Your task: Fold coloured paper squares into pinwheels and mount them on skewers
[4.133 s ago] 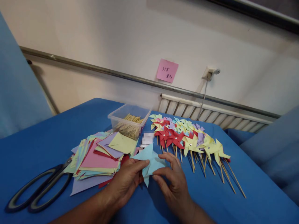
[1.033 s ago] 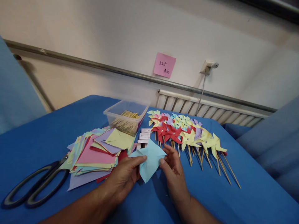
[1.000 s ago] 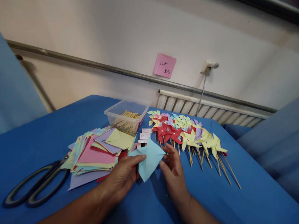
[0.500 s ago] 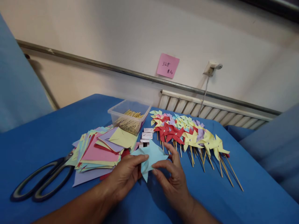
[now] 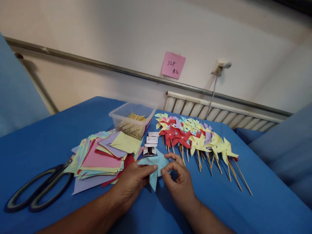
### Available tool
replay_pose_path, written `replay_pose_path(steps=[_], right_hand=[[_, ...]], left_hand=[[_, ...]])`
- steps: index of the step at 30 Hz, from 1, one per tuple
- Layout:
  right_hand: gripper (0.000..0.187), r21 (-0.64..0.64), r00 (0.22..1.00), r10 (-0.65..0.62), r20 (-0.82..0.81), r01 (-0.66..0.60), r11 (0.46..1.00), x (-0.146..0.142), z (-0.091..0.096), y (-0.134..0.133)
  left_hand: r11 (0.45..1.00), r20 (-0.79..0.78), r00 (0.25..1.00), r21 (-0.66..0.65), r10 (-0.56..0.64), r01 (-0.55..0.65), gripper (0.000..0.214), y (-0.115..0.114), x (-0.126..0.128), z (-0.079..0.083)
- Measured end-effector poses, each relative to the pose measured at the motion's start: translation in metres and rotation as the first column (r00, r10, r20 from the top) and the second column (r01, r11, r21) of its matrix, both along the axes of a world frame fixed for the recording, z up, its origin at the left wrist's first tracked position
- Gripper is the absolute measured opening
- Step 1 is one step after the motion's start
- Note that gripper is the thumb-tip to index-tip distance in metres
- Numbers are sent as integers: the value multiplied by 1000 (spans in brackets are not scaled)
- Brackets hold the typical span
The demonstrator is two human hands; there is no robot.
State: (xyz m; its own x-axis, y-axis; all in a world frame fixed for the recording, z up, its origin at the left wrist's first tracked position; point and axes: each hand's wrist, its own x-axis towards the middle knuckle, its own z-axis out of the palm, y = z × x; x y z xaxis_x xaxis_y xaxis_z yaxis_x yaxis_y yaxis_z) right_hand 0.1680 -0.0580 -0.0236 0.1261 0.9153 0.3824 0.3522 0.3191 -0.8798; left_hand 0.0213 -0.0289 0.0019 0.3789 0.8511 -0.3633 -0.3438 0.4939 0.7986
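A light-blue paper pinwheel (image 5: 154, 175) with folded, pointed blades is held between both hands above the blue-covered table (image 5: 209, 201). My left hand (image 5: 135, 178) pinches its left side, thumb on top near the middle. On the other side, my right hand (image 5: 179, 182) grips the paper's right edge between thumb and fingertips. The right fingers partly cover that edge. Just beyond the paper stand small white boxes (image 5: 152, 140), the nearest one opened toward me with a dark inside.
Left lies a stack of coloured paper (image 5: 102, 159), with black-handled scissors (image 5: 46, 185) beside it. Behind is a clear plastic box (image 5: 122, 114) of thin sticks. Several finished pinwheels (image 5: 198, 143) on sticks lie at right. A radiator (image 5: 195, 109) and pink note (image 5: 173, 65) are at the wall.
The right thumb and fingers have moved in over the pinwheel's right blade, which now looks folded toward the middle. The view has shifted slightly, showing more of the nearest box.
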Motion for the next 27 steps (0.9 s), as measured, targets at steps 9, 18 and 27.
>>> replay_pose_path(steps=[9,18,27], right_hand=[[11,4,1000,-13,20,13,1000,1,-6,2],[9,-19,998,21,-66,-22,1000,-1,-3,-1],[40,-279,759,102,-643,-356,892,9,1,5]], left_hand=[[1000,-36,999,-9,5,-6,19,1,1,-3],[1000,-139,990,17,1,2,19,2,1,-4],[955,-271,937,134,-223,266,10,4,-3,5]])
